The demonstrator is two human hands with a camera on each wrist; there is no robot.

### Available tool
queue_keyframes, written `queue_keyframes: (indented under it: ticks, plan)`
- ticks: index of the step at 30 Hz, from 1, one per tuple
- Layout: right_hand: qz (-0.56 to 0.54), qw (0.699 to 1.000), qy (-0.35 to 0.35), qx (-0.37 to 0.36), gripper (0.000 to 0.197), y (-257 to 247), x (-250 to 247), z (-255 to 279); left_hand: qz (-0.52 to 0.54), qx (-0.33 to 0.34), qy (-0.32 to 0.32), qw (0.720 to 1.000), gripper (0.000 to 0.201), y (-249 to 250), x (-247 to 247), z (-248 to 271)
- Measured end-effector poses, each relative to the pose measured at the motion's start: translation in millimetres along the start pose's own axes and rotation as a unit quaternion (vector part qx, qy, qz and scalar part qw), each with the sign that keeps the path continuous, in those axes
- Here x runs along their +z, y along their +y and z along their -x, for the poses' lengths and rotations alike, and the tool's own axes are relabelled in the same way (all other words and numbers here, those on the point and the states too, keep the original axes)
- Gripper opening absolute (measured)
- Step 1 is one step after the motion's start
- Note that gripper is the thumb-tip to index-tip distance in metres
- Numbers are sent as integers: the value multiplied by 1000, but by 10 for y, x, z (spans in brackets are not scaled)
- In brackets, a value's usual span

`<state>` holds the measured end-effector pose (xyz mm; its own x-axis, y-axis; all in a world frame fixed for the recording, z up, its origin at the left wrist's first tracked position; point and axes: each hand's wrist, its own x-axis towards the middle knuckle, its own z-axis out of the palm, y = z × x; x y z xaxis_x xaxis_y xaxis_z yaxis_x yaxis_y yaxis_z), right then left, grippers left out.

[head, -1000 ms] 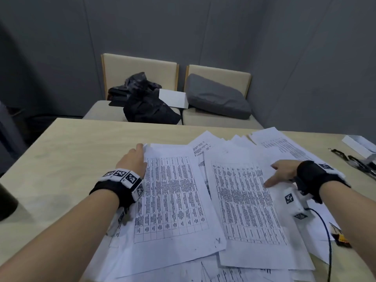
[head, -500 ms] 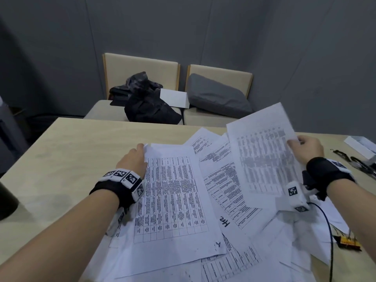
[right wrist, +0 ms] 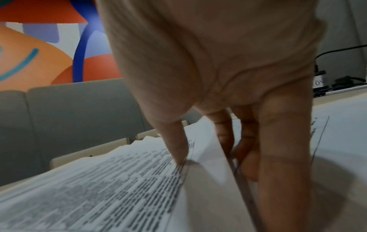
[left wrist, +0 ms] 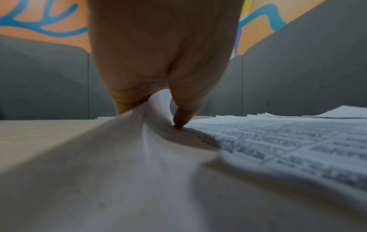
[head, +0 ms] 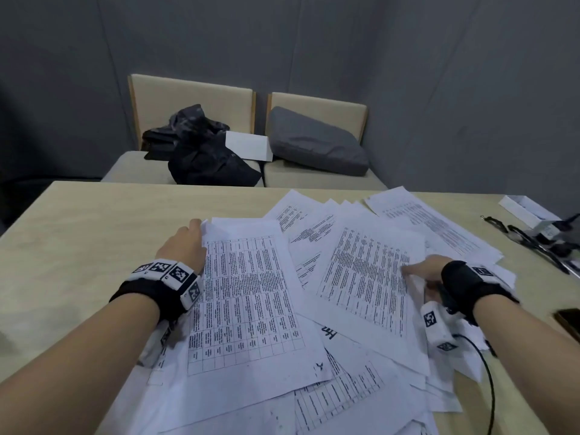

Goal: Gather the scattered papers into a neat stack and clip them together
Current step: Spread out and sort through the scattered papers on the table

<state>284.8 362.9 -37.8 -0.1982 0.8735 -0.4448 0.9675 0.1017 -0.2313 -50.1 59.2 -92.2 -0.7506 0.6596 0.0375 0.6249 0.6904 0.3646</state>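
Note:
Many printed white papers (head: 314, 356) lie spread over the right half of a pale wooden table (head: 78, 230). My left hand (head: 185, 246) pinches the left edge of a table-printed sheet (head: 248, 302). In the left wrist view its thumb (left wrist: 180, 120) presses on top while the sheet's edge (left wrist: 157, 106) curls up against the fingers. My right hand (head: 422, 270) pinches the right edge of another printed sheet (head: 367, 277) that lies tilted on the pile. In the right wrist view the thumb (right wrist: 176, 146) is on top of that sheet (right wrist: 119, 188) and the fingers are beneath it.
Small black items (head: 521, 237) and a white box (head: 527, 210) sit at the table's far right, and a dark phone (head: 568, 321) lies at the right edge. A cable (head: 489, 387) trails from my right wrist. Behind the table, two chairs hold a black bag (head: 207, 158) and a grey cushion (head: 314, 142).
My right hand lifted one sheet off the right side of the pile into the air, then brought it down onto the pile's middle. The left hand stayed put.

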Motion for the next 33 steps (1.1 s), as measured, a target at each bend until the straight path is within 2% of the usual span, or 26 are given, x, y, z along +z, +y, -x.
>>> queue_keyframes:
  ticks: [2,4,7,9,11,13,18,21,22,23,25,27,28,29,31,33]
  plan:
    - [1,1000,9,-8,52,-43,1,81,-2,4,3,1000,45,0,3,3]
    - [-29,999,8,-17,50,-83,9,114,-4,7,6,1000,46,7,6,4]
    - [-157,987,-21,-7,44,-99,81,16,-6,10,5,1000,45,19,3,12]
    - [-221,975,-17,13,60,-93,138,-49,-4,8,4,1000,45,21,0,16]
    - [-220,975,-2,21,76,-136,200,-76,1,6,4,1000,46,21,-5,19]
    - [-213,977,27,14,81,-192,239,-78,2,6,4,1000,47,18,-5,17]
    - [-242,970,18,-19,61,-379,266,9,3,-1,6,1000,46,27,-10,42]
    - [-272,960,-41,-50,60,-471,320,53,3,0,6,1000,46,36,-18,48]
    - [-286,954,-40,-79,53,-502,335,76,4,-2,4,1000,46,44,-26,54]
    - [-293,949,-16,-115,39,-533,333,103,8,-4,2,1000,46,51,-36,59]
    - [-284,936,111,-175,30,-579,230,122,16,-11,-5,1000,49,63,-49,81]
    - [-330,893,215,-217,29,-615,-9,167,22,-20,-9,1000,54,64,-55,98]
    - [-370,869,244,-219,28,-619,-144,161,29,-24,-12,999,56,71,-59,100]
    - [-407,847,266,-213,27,-620,-282,159,35,-28,-15,999,58,80,-62,97]
    - [-464,826,265,-180,22,-640,-471,154,46,-38,-18,998,62,104,-80,95]
    - [-423,859,241,-155,20,-708,-483,243,82,-55,-18,995,59,130,-137,116]
